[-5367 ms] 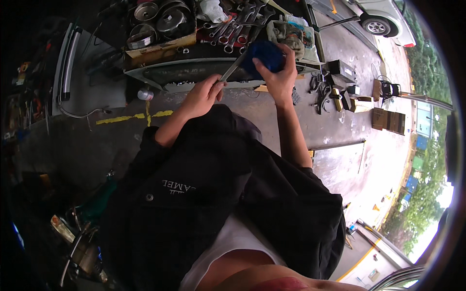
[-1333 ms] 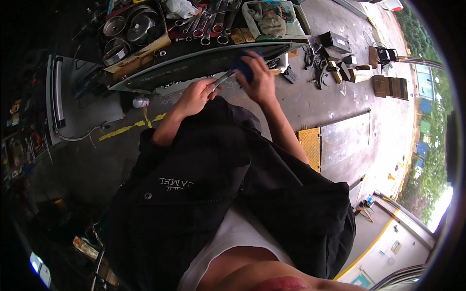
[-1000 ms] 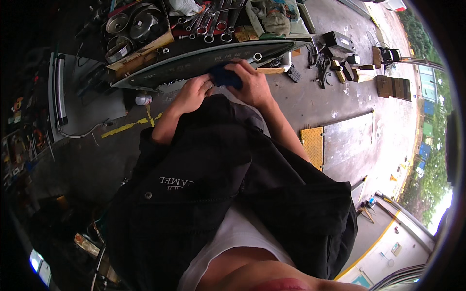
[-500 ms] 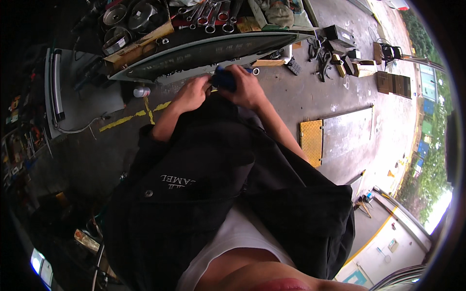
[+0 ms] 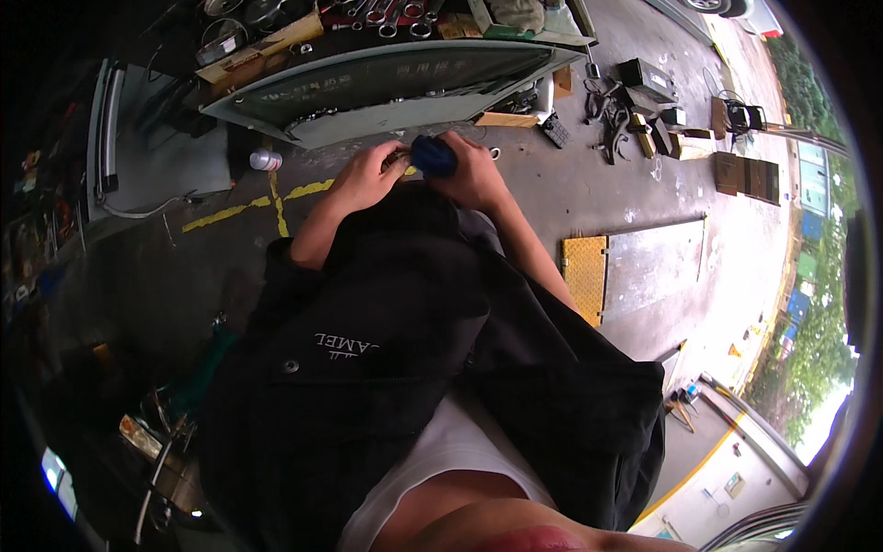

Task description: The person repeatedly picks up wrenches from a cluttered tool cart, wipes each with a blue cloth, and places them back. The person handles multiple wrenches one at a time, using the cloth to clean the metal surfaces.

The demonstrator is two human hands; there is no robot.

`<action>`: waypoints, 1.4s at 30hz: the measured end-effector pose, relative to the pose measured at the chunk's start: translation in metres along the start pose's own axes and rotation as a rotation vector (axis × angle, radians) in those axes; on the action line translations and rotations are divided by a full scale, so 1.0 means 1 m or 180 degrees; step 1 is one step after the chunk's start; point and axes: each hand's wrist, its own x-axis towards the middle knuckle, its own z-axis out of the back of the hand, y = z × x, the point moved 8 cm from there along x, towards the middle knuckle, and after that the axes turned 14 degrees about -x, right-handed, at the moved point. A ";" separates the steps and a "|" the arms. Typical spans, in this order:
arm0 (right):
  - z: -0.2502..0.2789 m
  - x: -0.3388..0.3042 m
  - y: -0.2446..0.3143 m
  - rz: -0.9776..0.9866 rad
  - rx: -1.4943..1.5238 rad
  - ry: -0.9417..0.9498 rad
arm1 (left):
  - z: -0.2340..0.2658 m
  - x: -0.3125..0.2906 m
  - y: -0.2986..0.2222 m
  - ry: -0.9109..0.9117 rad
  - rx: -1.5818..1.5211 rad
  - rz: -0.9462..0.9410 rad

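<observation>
In front of my body, my right hand (image 5: 471, 175) is closed around a bunched blue cloth (image 5: 432, 156). The ring end of a wrench (image 5: 496, 154) sticks out past its far side. My left hand (image 5: 368, 179) is closed, with thumb and fingers pinched at what looks like the wrench's other end, beside the cloth. Most of the wrench's shaft is hidden by the cloth and fingers. Just beyond both hands stands a grey metal drawer (image 5: 368, 121) with small metal parts along its inside.
Several wrenches (image 5: 395, 17) lie on the bench top beyond the drawer. A white bottle (image 5: 266, 160) stands on the floor at left, near yellow floor lines (image 5: 279, 207). Boxes (image 5: 747, 177) and loose black parts (image 5: 609, 115) lie at right. A yellow-ended panel (image 5: 635, 267) lies nearer.
My view has shifted, and more of the drawer's inside shows. Both hands stay close together; the blue cloth sits slightly lower and to the right, with the wrench's ring end still showing.
</observation>
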 end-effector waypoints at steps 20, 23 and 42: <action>-0.020 -0.178 0.020 0.0235 0.0566 0.0433 | -0.140 -0.165 -0.004 -0.0655 0.1371 -0.0341; -0.013 -0.192 0.025 0.0293 0.0713 0.0310 | -0.147 -0.181 -0.014 -0.0978 0.1510 -0.0603; 0.011 -0.222 -0.038 -0.0591 0.0442 -0.0321 | -0.109 -0.178 0.000 -0.1081 0.1248 0.0035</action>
